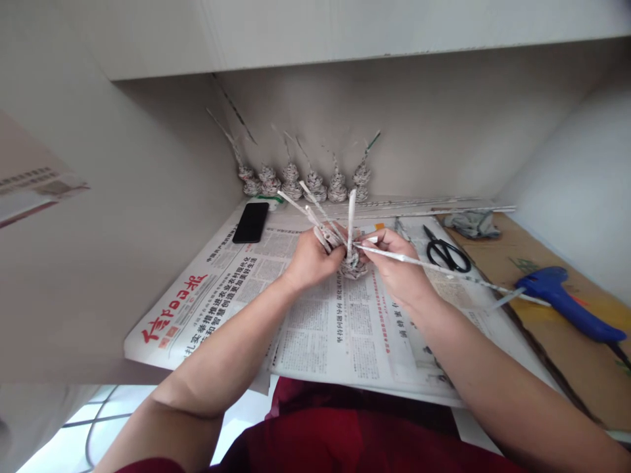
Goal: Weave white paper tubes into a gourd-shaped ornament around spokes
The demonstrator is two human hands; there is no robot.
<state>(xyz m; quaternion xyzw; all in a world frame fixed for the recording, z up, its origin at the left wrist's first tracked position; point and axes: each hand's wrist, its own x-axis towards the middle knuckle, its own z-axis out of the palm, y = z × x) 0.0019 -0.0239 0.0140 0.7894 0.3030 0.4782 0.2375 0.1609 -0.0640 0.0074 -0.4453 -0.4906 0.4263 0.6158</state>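
Note:
A small woven piece of rolled newspaper is held between my hands over the newspaper sheets, with several paper strands sticking up from it. My left hand is closed round its left side, thumb pressed against the weave. On the other side, my right hand pinches a long rolled paper strand close to the weave. This strand runs out over my right wrist toward the glue gun. Part of the woven piece is hidden behind my fingers.
Several finished-looking woven gourd shapes line the back wall. A black phone lies at the left. Black-handled scissors, a blue glue gun and a crumpled grey cloth lie right. Long paper rods lie along the back.

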